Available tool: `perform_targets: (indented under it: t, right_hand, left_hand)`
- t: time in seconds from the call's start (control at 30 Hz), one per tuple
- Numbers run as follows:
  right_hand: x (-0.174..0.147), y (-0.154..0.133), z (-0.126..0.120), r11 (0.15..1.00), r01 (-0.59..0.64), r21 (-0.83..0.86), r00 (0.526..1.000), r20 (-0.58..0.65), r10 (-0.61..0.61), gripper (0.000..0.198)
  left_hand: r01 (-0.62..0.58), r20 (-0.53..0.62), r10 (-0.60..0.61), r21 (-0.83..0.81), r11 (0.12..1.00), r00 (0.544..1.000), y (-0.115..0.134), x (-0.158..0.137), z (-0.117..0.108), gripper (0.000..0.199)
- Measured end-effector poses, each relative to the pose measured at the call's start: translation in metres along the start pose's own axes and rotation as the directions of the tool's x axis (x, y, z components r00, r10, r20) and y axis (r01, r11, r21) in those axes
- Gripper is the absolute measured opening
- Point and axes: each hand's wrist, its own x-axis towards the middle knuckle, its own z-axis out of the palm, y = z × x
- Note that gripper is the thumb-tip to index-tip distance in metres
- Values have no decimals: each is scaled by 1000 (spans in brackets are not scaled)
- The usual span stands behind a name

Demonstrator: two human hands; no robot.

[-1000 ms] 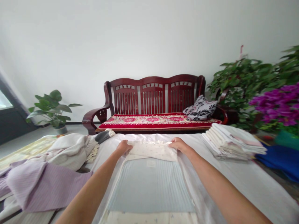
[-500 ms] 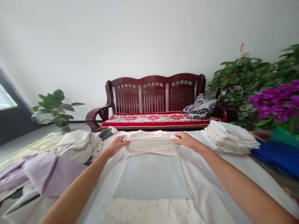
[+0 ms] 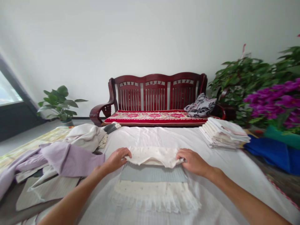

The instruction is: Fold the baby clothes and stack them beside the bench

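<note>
In front of me a cream and pale blue garment (image 3: pixel 152 173) with a ruffled hem lies on a white sheet (image 3: pixel 222 187). It looks like a child's dress or top. Its cream upper part is folded down over the blue ribbed middle. My left hand (image 3: pixel 119 158) pinches the left corner of that folded part. My right hand (image 3: pixel 192 161) is closed on the right corner, opposite. Between the hands the fabric hangs slightly curved, with the neckline edge facing me. The frilled hem rests flat, nearest to me.
On the left lies a loose heap of clothes with a lilac garment (image 3: pixel 67 157) on top. A stack of folded clothes (image 3: pixel 222 132) stands at the back right. Beyond are a wooden bench (image 3: pixel 154 93), a potted plant (image 3: pixel 58 101) and purple flowers (image 3: pixel 276 100).
Both hands have come down and towards me, bringing the garment's upper part over its blue middle. The frilled hem now shows, and more white sheet is visible behind.
</note>
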Motion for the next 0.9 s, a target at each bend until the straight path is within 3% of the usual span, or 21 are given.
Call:
perform_targets:
  t: [0.3,0.47,0.57,0.7,0.8,0.9]
  right_hand:
    - [-15,-2,24,996,18,-83,997,-70,-23,39]
    - [-4,4,27,993,73,-97,991,-107,-83,54]
    - [3,13,30,996,37,-86,993,-112,-47,54]
    - [0,20,33,995,17,-103,996,-85,-26,56]
    - [-7,17,34,987,71,-141,991,-102,-85,62]
    - [-9,9,35,966,188,-177,967,-141,-214,54]
  left_hand:
    - [-143,-26,157,291,946,987,10,-7,13,23]
    - [-113,-75,151,367,923,986,3,14,14,20]
    - [-57,-111,103,360,931,988,-5,26,14,24]
    - [-82,-46,102,318,945,994,-9,25,14,27]
    - [-126,-37,144,311,942,989,-4,15,13,27]
    - [-218,-30,236,283,934,971,3,8,11,28]
